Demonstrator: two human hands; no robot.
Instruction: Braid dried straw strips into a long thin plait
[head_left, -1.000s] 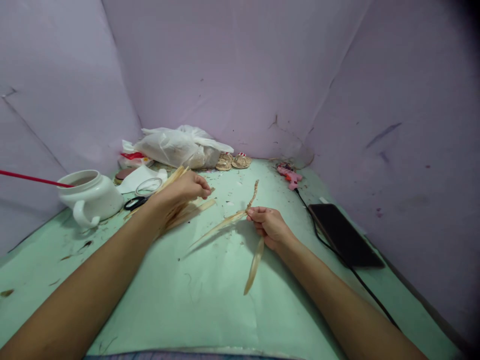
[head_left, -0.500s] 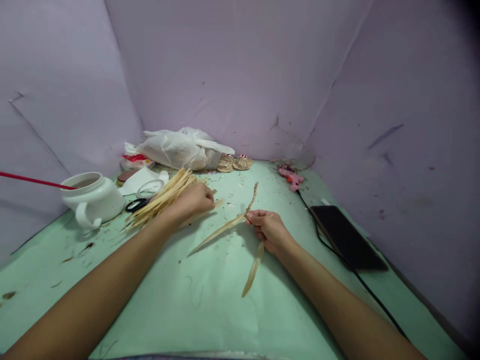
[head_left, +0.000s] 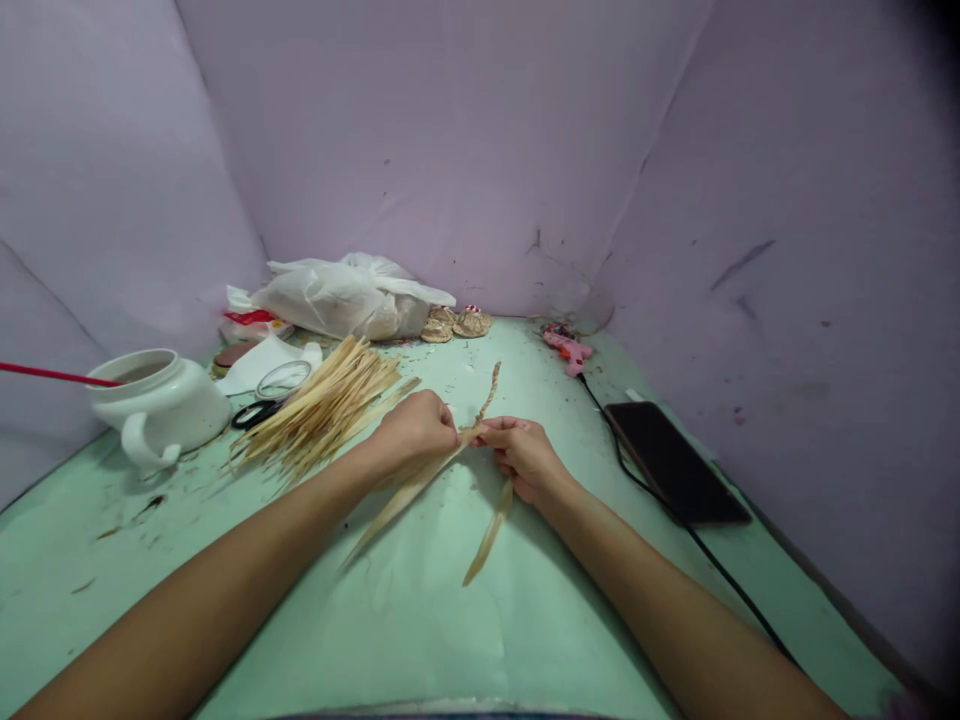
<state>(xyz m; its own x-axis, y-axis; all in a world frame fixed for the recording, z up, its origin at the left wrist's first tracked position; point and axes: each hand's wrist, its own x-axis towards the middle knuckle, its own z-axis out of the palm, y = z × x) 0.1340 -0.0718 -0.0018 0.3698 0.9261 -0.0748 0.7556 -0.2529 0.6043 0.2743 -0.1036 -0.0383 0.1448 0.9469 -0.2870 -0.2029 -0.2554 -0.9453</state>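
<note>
Two curled hands (head_left: 417, 428) (head_left: 527, 457), right one pinching a straw braid (head_left: 491, 390)

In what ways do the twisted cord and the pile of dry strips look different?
The twisted cord is wound into one slim rope; the pile of dry strips is loose and spread out. The right hand holds the cord, while the pile lies on the green table. Both look straw-coloured.
</note>
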